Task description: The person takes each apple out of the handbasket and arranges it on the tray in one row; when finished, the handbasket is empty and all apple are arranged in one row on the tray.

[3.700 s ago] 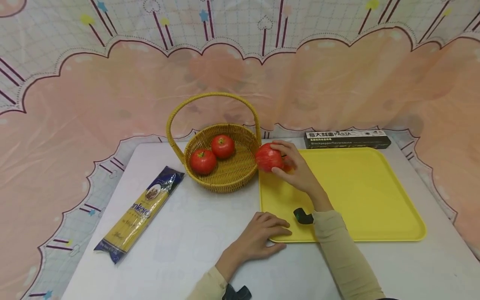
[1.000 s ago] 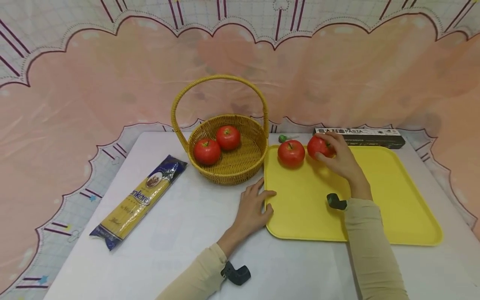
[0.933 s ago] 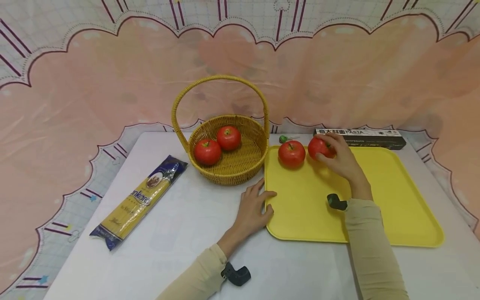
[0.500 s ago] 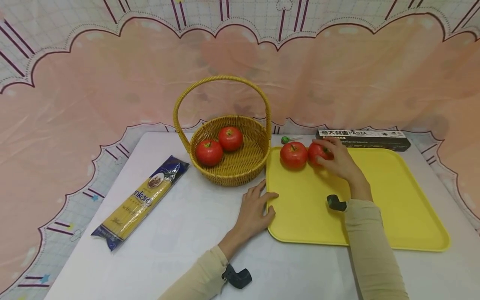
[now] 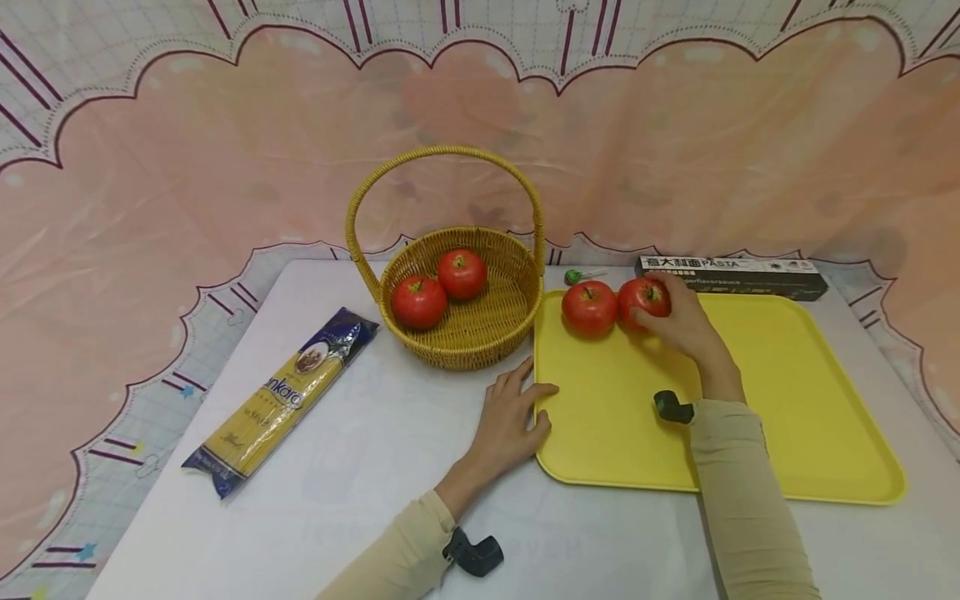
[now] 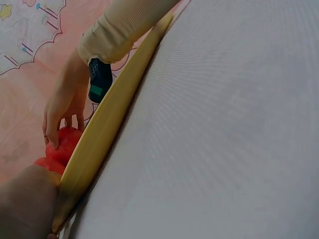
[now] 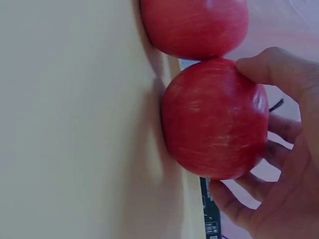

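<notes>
My right hand (image 5: 678, 321) grips a red apple (image 7: 214, 119) near the back edge of the yellow tray (image 5: 600, 425), thumb on one side and fingers on the other. The apple's dark stem points toward the palm in the right wrist view. Beside it on the tray, right against it, sits a second red apple (image 5: 589, 309). My left hand (image 5: 506, 421) rests at the tray's left edge, fingers spread, index finger and thumb over the rim. Two more red apples (image 5: 418, 302) lie in the left part of a wicker basket (image 5: 465, 357) with a tall handle.
A dark pasta box (image 5: 738, 279) lies behind the tray. By the tray's back left corner is a small green-headed thing (image 5: 573, 277) with a pale stick. A spaghetti pack (image 5: 281, 400) lies at the left on the white table (image 5: 375, 442). A patterned cloth hangs behind.
My right hand let go of one apple at the tray's back left and took hold of the other, bringing it left against the first. My left hand moved up the tray's left edge.
</notes>
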`<state>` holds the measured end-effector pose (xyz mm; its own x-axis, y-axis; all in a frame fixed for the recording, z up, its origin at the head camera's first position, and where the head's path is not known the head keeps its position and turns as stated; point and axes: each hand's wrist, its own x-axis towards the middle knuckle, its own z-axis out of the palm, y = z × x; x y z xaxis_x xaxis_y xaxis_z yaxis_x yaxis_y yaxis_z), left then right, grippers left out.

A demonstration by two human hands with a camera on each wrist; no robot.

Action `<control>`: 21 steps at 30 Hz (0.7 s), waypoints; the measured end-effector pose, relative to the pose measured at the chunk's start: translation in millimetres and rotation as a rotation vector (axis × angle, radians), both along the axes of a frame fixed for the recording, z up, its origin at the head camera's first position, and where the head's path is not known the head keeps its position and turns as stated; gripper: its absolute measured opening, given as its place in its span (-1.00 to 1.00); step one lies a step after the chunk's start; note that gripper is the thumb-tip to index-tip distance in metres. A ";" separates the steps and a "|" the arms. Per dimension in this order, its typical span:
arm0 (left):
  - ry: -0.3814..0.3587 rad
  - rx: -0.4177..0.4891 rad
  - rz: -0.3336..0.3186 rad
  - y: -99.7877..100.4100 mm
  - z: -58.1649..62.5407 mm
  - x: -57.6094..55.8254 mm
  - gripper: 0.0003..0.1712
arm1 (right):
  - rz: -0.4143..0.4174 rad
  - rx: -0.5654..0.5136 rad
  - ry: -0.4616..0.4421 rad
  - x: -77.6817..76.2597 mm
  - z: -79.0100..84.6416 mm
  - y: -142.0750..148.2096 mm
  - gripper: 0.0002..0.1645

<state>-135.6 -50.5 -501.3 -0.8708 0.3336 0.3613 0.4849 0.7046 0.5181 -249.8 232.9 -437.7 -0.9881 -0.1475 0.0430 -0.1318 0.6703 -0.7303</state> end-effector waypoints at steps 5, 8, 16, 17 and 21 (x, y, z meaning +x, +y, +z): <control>0.000 0.002 -0.003 1.0 0.3 -0.5 -0.61 | 0.028 -0.005 -0.005 0.8 -0.7 2.4 -0.14; 0.004 0.001 -0.002 1.2 1.3 -1.4 -0.61 | 0.034 -0.028 -0.023 -0.4 -2.2 4.5 -0.13; -0.007 0.011 -0.006 1.5 2.8 -0.3 -0.61 | 0.005 -0.111 -0.058 1.6 -5.8 9.0 -0.06; -0.003 0.012 -0.007 1.9 2.6 -0.1 -0.61 | 0.007 -0.118 -0.056 2.2 -6.1 9.1 -0.05; 0.006 0.005 -0.008 -0.3 -0.3 0.2 -0.62 | 0.006 -0.126 -0.024 1.7 -9.9 2.7 -0.10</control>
